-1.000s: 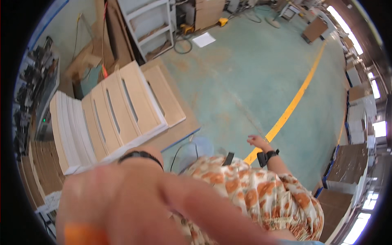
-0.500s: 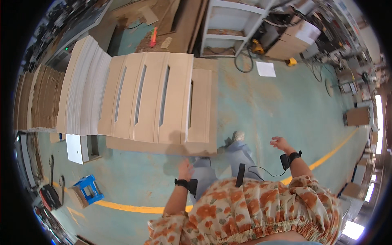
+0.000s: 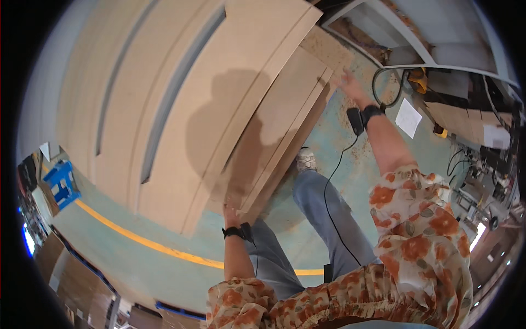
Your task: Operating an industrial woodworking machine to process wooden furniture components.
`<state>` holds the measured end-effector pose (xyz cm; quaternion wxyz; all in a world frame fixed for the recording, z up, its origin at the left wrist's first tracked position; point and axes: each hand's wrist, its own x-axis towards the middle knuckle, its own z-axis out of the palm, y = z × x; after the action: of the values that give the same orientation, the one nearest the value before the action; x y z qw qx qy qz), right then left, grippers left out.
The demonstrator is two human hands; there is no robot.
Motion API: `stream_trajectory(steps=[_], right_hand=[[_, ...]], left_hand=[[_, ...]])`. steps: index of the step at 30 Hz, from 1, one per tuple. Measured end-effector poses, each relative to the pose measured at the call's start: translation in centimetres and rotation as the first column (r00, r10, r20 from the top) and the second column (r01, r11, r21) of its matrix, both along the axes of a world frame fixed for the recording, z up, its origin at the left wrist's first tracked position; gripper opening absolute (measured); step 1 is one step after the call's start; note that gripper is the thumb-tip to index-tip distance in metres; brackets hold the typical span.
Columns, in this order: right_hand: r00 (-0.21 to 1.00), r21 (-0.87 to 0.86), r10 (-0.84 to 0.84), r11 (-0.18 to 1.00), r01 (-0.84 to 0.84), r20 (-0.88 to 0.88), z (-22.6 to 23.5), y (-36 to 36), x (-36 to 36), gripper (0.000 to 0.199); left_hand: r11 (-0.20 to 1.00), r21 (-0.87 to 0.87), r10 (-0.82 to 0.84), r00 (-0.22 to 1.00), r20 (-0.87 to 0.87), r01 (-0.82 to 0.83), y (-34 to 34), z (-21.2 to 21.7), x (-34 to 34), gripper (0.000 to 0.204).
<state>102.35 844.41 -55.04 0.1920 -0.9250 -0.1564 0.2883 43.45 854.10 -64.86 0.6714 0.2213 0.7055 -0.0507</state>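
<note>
While left hand (image 3: 232, 210) and right hand (image 3: 352, 88), grip unclear, are at ends of panel (image 3: 296, 90), any print on sheet (image 3: 409, 118) is illegible.

A tan panel (image 3: 281, 116), grooved along its long edge, lies low and partly overlapped.

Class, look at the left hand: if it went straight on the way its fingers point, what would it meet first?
The left hand would probably meet the near end of the rightmost beige panel; depth is unclear, so they may be touching.
</note>
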Motion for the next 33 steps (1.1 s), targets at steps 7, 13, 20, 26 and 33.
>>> stream_trajectory(steps=[7,13,20,26,33], right_hand=[[0.871,-0.001,0.316,0.94,-0.342,-0.375,2.4,12.9,-4.5,0.093],[0.811,0.078,0.244,0.968,-0.24,-0.532,7.7,13.5,-4.8,0.09],[0.758,0.089,0.149,0.989,-0.119,-0.635,10.6,11.3,-5.0,0.088],[0.773,0.11,0.093,0.993,-0.03,-0.627,9.5,1.1,-10.2,0.084],[0.534,0.081,0.054,0.996,0.027,-0.844,6.0,-9.4,-18.5,0.097]], left_hand=[[0.93,0.17,0.315,0.945,0.092,-0.326,3.8,10.2,-12.5,0.06],[0.913,0.171,0.361,0.929,0.081,-0.37,1.6,17.5,-13.8,0.069],[0.901,0.15,0.384,0.91,0.159,-0.407,1.3,19.8,-14.3,0.075],[0.87,0.135,0.462,0.879,0.116,-0.475,1.9,20.2,-17.4,0.085],[0.858,0.137,0.507,0.859,-0.07,-0.495,3.0,16.7,-26.1,0.083]])
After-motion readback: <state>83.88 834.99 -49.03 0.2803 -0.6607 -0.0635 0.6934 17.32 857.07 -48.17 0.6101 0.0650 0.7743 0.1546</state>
